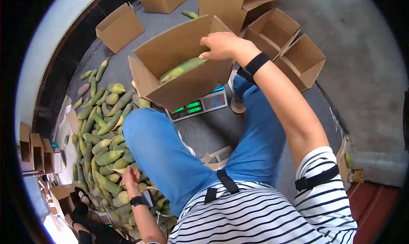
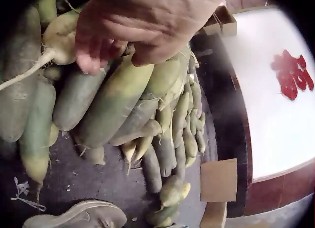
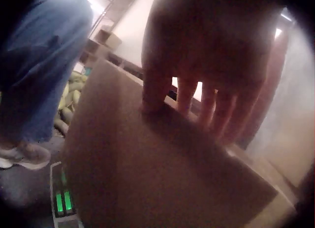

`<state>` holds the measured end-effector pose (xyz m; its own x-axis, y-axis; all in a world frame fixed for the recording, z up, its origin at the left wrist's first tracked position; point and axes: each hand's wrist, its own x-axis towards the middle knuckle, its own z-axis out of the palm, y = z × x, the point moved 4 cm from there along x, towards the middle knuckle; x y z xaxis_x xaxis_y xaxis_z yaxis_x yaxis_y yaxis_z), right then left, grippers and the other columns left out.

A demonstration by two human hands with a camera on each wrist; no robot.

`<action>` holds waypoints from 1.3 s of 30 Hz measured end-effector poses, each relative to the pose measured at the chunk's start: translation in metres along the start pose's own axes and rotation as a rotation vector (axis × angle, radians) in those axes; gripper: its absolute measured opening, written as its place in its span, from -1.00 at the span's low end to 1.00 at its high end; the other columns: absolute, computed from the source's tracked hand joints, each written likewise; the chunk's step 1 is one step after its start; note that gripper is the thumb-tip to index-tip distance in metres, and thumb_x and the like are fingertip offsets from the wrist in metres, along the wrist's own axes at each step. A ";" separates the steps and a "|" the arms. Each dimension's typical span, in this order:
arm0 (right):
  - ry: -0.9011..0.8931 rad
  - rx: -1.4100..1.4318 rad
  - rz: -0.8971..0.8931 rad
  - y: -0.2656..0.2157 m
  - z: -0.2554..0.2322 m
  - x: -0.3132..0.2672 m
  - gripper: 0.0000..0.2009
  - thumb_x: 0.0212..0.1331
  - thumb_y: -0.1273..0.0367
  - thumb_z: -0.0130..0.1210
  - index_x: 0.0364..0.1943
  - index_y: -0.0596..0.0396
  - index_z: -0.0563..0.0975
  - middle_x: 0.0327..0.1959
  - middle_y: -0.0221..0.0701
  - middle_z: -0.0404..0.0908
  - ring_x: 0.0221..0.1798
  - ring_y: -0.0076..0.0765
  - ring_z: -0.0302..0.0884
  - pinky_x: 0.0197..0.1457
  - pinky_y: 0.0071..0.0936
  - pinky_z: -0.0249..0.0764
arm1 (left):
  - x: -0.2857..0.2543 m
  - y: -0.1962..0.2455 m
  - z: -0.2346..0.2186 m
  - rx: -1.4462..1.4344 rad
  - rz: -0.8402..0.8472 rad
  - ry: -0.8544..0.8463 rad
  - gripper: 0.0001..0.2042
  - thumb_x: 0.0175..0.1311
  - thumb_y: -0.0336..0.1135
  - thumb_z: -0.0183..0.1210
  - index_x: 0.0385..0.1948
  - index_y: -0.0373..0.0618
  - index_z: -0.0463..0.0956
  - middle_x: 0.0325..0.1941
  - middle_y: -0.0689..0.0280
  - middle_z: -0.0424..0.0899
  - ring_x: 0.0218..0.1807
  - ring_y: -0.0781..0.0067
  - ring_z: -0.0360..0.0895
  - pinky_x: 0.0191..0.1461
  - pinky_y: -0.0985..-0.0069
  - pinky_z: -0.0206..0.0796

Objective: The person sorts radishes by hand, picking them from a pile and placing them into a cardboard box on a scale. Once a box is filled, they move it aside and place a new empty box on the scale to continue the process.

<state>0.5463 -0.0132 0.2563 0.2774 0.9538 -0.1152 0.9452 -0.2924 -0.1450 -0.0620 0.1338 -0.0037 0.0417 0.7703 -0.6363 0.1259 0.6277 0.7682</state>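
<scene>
My right hand (image 1: 223, 47) hangs over the near right rim of an open cardboard box (image 1: 179, 90); in the right wrist view its fingers (image 3: 184, 97) are spread and point down past the rim. Inside the box lies a green radish (image 1: 183, 70), partly hidden by the near wall. Beneath the box is a digital scale (image 1: 202, 105) with green lit figures. My left hand (image 1: 131, 178) is low over the pile of green radishes. In the left wrist view its loosely bent fingers (image 2: 91, 53) are right at the top of a dark green radish (image 2: 78, 97), holding nothing.
Empty cardboard boxes (image 1: 272, 31) stand at the back right, and another box (image 1: 120, 29) at the back left. A loose radish (image 1: 189, 14) lies on the floor. My knees (image 1: 145, 129) flank the scale. Another person's legs (image 1: 83, 220) show at lower left.
</scene>
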 end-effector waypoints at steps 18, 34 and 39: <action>0.344 0.345 0.415 0.120 0.015 -0.122 -0.72 0.15 0.20 0.03 -0.37 0.17 0.52 -0.33 -0.10 0.59 -0.21 0.01 0.52 -0.15 -0.17 0.42 | -0.091 0.257 0.332 0.788 0.850 -0.294 -0.53 0.10 -0.06 0.19 -0.21 -0.37 0.42 -0.27 0.12 0.55 -0.30 0.44 0.55 -0.42 0.43 0.43; -0.121 0.186 0.630 0.126 0.047 0.029 -0.57 0.08 0.00 0.01 -0.20 0.06 0.58 -0.16 -0.22 0.60 -0.03 -0.11 0.52 -0.04 -0.21 0.43 | -0.017 0.241 0.375 0.947 0.498 -0.464 -0.83 0.02 -0.41 0.01 -0.44 -0.33 0.49 -0.65 0.26 0.50 -0.74 0.46 0.40 -0.72 0.51 0.20; -0.045 0.195 0.477 0.126 0.054 0.005 -0.63 0.11 0.08 -0.02 -0.28 0.08 0.58 -0.27 -0.15 0.60 -0.14 -0.02 0.53 -0.11 -0.17 0.44 | -0.026 0.239 0.386 0.966 0.505 -0.525 -0.84 -0.02 -0.47 -0.03 -0.44 -0.35 0.48 -0.66 0.25 0.49 -0.73 0.46 0.41 -0.69 0.49 0.23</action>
<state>0.6575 -0.0487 0.1841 0.6579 0.7088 -0.2545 0.6647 -0.7053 -0.2463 0.3491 0.2206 0.1685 0.6690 0.6243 -0.4032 0.6584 -0.2462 0.7113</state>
